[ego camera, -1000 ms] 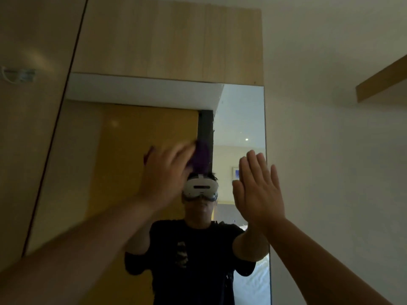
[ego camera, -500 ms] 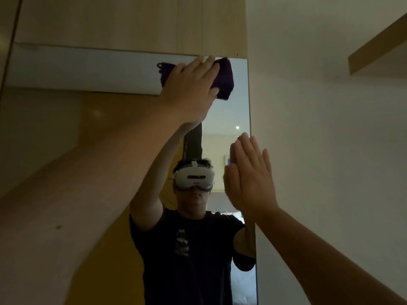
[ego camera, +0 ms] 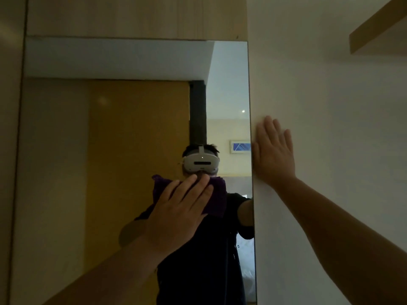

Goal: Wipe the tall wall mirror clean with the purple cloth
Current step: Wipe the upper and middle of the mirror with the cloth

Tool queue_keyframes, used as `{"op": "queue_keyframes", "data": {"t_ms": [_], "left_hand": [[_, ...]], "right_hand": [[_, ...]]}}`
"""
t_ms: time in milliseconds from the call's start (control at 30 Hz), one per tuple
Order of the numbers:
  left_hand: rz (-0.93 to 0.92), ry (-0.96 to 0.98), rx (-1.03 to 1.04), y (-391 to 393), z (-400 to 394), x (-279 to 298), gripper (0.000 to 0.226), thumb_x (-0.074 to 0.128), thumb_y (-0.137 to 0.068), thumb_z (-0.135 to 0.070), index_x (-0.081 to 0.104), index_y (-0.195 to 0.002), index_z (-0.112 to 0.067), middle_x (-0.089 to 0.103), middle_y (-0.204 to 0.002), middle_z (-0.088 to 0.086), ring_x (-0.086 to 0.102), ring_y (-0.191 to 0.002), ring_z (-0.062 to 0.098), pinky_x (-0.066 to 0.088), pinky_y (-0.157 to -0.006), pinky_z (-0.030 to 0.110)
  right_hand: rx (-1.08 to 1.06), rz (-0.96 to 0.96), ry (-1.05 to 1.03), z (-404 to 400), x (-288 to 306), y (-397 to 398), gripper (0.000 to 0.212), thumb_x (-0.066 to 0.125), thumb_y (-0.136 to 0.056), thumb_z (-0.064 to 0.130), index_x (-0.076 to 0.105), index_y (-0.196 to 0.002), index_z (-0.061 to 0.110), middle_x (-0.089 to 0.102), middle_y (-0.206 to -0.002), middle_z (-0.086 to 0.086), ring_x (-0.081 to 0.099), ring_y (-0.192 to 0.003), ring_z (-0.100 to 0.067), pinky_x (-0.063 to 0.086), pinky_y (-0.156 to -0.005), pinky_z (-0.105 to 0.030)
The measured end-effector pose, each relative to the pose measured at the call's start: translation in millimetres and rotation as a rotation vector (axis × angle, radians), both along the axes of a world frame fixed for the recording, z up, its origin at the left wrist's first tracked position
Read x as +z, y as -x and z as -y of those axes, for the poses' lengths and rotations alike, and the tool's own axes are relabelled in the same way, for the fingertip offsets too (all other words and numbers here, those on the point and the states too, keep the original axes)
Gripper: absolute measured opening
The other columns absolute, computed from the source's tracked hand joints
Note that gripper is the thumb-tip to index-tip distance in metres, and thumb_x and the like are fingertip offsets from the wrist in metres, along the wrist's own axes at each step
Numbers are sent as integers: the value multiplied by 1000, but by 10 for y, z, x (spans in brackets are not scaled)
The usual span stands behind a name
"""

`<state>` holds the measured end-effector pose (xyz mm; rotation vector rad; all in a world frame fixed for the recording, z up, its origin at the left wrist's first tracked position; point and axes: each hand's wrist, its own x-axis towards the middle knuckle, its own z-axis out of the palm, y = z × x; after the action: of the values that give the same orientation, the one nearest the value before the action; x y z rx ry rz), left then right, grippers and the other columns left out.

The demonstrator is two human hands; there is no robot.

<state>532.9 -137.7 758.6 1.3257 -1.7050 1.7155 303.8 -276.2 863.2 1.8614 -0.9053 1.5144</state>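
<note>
- The tall wall mirror (ego camera: 123, 172) fills the left and middle of the view, set in pale wooden panels (ego camera: 136, 16), with a white wall (ego camera: 330, 128) along its right edge.
- The left hand (ego camera: 176, 214) lies flat on the glass with its fingers spread out, and it presses the purple cloth (ego camera: 217, 200) against the mirror; it does not clench the cloth, it only pins it under the palm and fingers.
- The cloth is in the middle part of the mirror, toward the right edge. It shows beyond the fingertips, on the upper left and on the right of the hand.
- The right hand (ego camera: 273, 153) is flat and spread, and holds nothing. It rests on the white wall just beside the mirror's right edge, higher than the left hand.
- In the glass I see the reflection of the person in a dark shirt (ego camera: 211, 249), with a white headset (ego camera: 201, 162) on the head, just above the cloth.
- A wooden shelf (ego camera: 378, 27) juts out from the wall at the upper right, well apart from both hands.
</note>
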Motion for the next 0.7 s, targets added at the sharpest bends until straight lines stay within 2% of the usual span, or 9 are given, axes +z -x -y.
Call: {"op": "queue_keyframes", "data": {"t_ms": [200,267,367,567,633,700], "left_hand": [[-15,99,-158,36,35,264,45,57,-92,-19,52,-136,-13,59,-134,9,57,-115,28,41,-94,40],[-84,140,-209,129,68,602,48,67,-88,-19,56,-134,-10,61,-129,11,57,-112,29,44,-92,41],[-166,213,-260,326,114,1420,53,76,-85,-17,57,-133,-4,61,-126,14,57,-110,32,47,-94,46],[-272,239,-169,825,155,3116,47,45,-105,-30,40,-149,-14,45,-148,7,41,-133,30,32,-109,43],[-266,177,-117,862,227,3366,50,42,-106,-32,34,-152,-14,38,-154,7,35,-139,30,30,-110,46],[-249,130,-48,827,347,3370,53,38,-106,-36,30,-154,-14,31,-159,6,29,-144,29,26,-113,48]], "right_hand": [[-48,-11,17,40,-3,-10,69,5,-104,48,31,-151,6,25,-161,-16,15,-150,-32,10,-121,-50],[-62,-17,13,70,-2,-16,65,9,-104,46,29,-152,7,23,-162,-15,12,-151,-30,12,-122,-51],[-74,-16,27,98,2,-17,60,17,-104,43,27,-153,9,21,-162,-13,10,-151,-28,13,-122,-51],[-86,-11,76,144,-7,-12,60,17,-105,42,27,-154,10,21,-162,-12,6,-151,-23,6,-122,-46],[-86,-20,75,161,-8,-7,60,18,-104,42,27,-154,10,20,-163,-11,6,-151,-24,6,-123,-46],[-83,-24,82,170,-10,-3,58,20,-105,41,26,-154,10,18,-163,-11,5,-152,-25,7,-123,-48]]}}
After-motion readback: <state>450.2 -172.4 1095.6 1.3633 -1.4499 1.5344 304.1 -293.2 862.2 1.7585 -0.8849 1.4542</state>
